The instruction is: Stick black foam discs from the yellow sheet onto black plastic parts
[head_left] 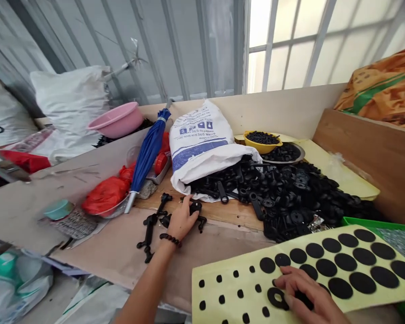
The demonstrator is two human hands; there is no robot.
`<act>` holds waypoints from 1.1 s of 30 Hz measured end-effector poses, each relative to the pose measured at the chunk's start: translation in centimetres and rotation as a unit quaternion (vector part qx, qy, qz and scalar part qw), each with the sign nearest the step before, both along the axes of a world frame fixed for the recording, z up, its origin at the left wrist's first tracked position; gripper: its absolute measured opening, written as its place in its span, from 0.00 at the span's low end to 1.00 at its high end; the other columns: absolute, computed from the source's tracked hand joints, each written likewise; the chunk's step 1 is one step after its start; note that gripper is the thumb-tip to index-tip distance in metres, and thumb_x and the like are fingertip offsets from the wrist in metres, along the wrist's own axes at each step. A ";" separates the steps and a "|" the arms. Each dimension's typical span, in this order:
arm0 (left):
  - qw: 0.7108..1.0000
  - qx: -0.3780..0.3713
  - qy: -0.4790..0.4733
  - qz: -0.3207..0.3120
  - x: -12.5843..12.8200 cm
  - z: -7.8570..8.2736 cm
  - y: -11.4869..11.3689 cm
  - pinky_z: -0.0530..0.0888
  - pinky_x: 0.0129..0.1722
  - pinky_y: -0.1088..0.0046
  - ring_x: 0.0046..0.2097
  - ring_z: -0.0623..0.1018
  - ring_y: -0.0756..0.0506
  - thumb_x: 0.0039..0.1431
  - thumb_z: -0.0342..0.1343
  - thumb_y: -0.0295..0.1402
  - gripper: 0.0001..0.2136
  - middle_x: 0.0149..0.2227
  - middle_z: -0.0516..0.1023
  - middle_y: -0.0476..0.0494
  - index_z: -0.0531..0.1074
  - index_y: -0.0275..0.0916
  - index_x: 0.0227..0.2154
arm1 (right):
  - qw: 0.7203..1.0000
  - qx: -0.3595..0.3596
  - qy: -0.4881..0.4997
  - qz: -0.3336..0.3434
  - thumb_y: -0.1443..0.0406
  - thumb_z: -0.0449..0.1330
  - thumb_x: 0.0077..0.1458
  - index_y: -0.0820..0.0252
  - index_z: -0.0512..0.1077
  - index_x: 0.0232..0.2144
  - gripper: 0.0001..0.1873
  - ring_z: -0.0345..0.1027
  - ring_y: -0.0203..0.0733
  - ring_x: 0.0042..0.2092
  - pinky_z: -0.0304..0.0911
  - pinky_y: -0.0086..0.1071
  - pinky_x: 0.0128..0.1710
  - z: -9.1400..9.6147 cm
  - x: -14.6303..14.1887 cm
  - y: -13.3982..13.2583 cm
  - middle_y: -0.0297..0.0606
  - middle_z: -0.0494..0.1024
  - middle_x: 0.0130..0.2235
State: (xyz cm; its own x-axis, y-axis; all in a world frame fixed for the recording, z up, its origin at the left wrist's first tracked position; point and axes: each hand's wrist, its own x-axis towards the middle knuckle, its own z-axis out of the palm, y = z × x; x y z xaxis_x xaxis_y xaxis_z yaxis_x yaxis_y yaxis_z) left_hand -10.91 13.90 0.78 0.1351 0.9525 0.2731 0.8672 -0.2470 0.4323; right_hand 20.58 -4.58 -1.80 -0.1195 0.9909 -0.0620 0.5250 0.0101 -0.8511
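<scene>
My left hand (181,221), with a dark bead bracelet at its wrist, reaches onto the bench. Its thumb and fingers close around a black plastic jointed part (195,207). Just left of it lies a black jointed arm (149,230) with knobs along it. My right hand (308,292) rests over a yellow backing sheet (229,270) of black round foam pads. Its bent fingers and thumb pinch the edge of a black ring-shaped piece (276,298). Rows of full pads (346,262) cover the sheet's right side; small black dots are on its left.
Behind the sheet spreads a heap of black plastic parts (290,193), spilling from a white sack (202,135). A yellow bowl (262,140) and a green tray (357,221) stand nearby. Left are a blue umbrella (148,150), a red bag (106,195) and a pink basin (116,120).
</scene>
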 end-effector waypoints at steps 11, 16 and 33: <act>0.959 -0.008 -0.121 -0.257 8.8 1.4 -4.2 0.68 0.46 0.63 0.44 0.72 0.43 0.56 0.52 0.32 0.11 0.41 0.74 0.42 0.69 0.38 0.42 | 0.983 0.033 0.160 -0.087 0.55 0.59 0.49 0.57 0.66 0.19 0.14 0.67 0.55 0.49 0.59 0.45 0.49 0.4 -0.8 -0.3 0.44 0.77 0.35; 0.892 -0.099 -0.405 -0.177 10.4 1.9 -3.6 0.69 0.31 0.78 0.32 0.72 0.51 0.54 0.56 0.36 0.15 0.34 0.73 0.48 0.64 0.38 0.43 | 0.956 -0.030 0.268 -0.114 0.55 0.61 0.47 0.58 0.66 0.19 0.15 0.63 0.57 0.52 0.58 0.44 0.50 1.1 0.0 -0.6 0.45 0.77 0.39; 0.712 -0.529 -0.395 -0.238 12.8 1.0 -12.6 0.59 0.20 0.82 0.21 0.71 0.56 0.45 0.53 0.28 0.22 0.36 0.76 0.43 0.69 0.34 0.47 | 0.929 -0.081 0.335 -0.132 0.57 0.63 0.44 0.58 0.63 0.18 0.15 0.64 0.47 0.41 0.59 0.32 0.37 2.1 -0.1 -0.7 0.42 0.72 0.39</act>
State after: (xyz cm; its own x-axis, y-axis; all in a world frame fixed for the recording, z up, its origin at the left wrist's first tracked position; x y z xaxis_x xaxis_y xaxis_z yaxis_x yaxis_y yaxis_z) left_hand 1.90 1.26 1.76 0.7134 0.5793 -0.3943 0.1772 0.3952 0.9013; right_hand 20.50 -5.26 0.32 0.0603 0.9753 -0.2126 -0.1580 -0.2010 -0.9668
